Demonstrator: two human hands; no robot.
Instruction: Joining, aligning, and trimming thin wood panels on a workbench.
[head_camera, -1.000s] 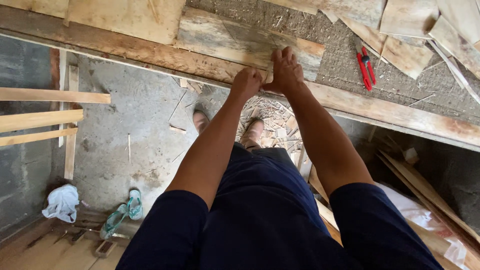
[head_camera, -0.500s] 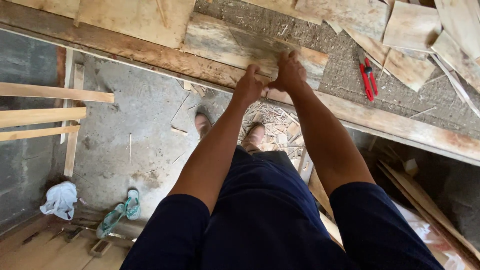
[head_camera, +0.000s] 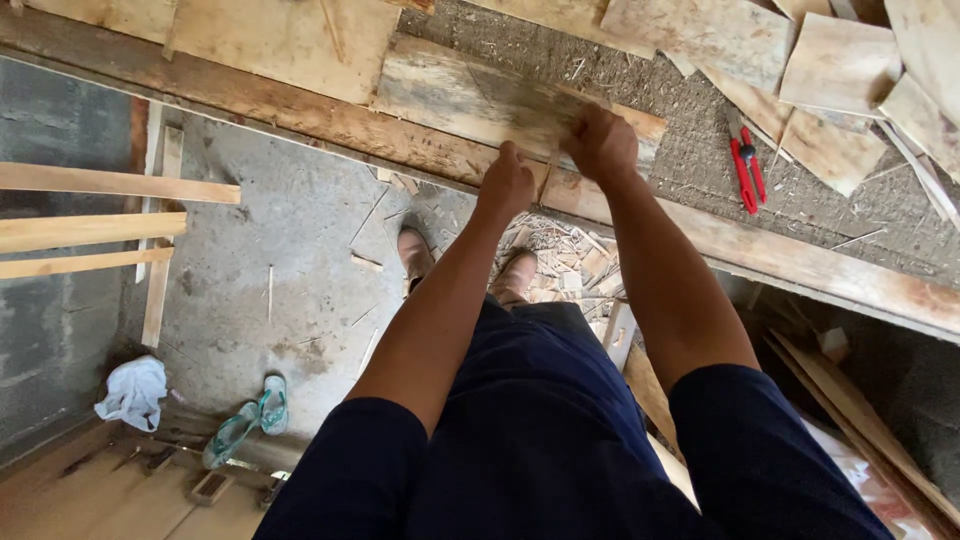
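Both hands' fingertips hide behind their knuckles; the wooden board (head_camera: 470, 100) blurs beneath them.

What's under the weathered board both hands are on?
The weathered board lies across a long timber beam at its near edge and gritty ground behind. The left hand and right hand hide its near corner; anything beneath is covered.

Seen from above, looking down the person's own body. Both bare forearms stretch forward and away from the chest, running nearly side by side and drawing closer toward the wrists. Dark blue short sleeves cover the upper arms. The left hand (head_camera: 507, 183) is curled into a loose fist, knuckles up, back of the hand facing the camera. The right hand (head_camera: 600, 141) reaches slightly farther ahead, also knuckles up, fingers bent downward in a closed grip. The two hands sit near each other without touching.
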